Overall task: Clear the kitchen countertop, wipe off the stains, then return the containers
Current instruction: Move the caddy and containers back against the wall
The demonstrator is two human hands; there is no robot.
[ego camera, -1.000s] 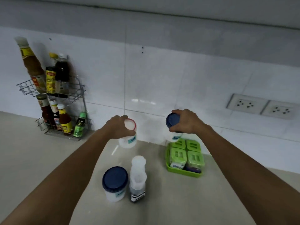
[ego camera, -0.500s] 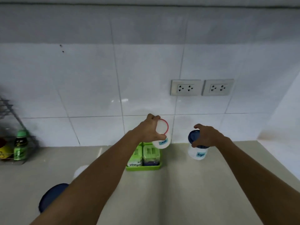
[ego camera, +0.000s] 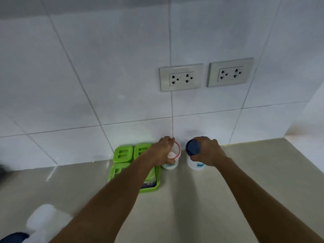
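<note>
While gripping a red-rimmed jar (ego camera: 172,159), left hand (ego camera: 164,151), right hand (ego camera: 207,152) clasps blue-lidded jar (ego camera: 193,155)

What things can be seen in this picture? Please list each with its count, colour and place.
Red-rimmed white plastic jar: 1, by the wall, in left hand.
Blue-lidded white plastic jar: 1, right of it, in right hand.
Green plastic tray of green-lidded boxes: 1, left of the jars.
Grey wall sockets: 2, on white tiles.
Beige countertop: 1.
Blurred white container: 1, bottom left.
Left hand: 1, gripping.
Right hand: 1, gripping.
</note>
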